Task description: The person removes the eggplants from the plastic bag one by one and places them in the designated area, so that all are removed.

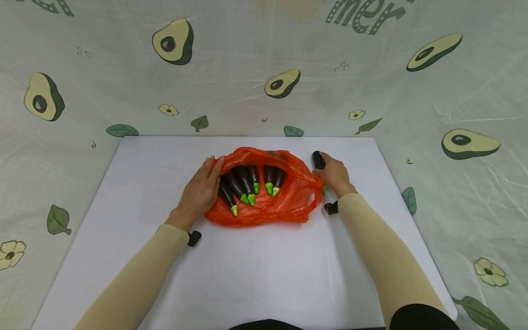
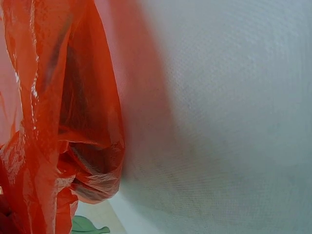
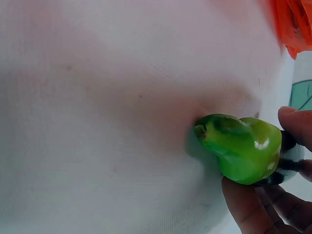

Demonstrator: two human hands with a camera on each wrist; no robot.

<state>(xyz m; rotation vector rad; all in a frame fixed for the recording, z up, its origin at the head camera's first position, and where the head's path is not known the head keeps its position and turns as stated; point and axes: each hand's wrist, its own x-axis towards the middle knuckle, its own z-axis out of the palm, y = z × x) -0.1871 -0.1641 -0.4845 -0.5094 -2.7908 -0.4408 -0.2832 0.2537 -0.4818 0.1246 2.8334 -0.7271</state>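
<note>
Cloth backdrop: avocado prints behind a white worktop.
Held eggplant, head view: right grip curled round it, just right of the red-orange bag; long axis front to back, green end nearer me.
Bag's left rim, head view: held by the left grip; eggplants inside.
Left wrist view: bag wall, no fingers.
Right wrist view: green cap shows whole; worktop contact, can't tell.

Long beige left sleeve and matching right sleeve, small black device at the left wrist, similar black piece at the right, bare left hand, bare right hand, rounded black patch across the right sleeve (its nature hard to tell)
</note>
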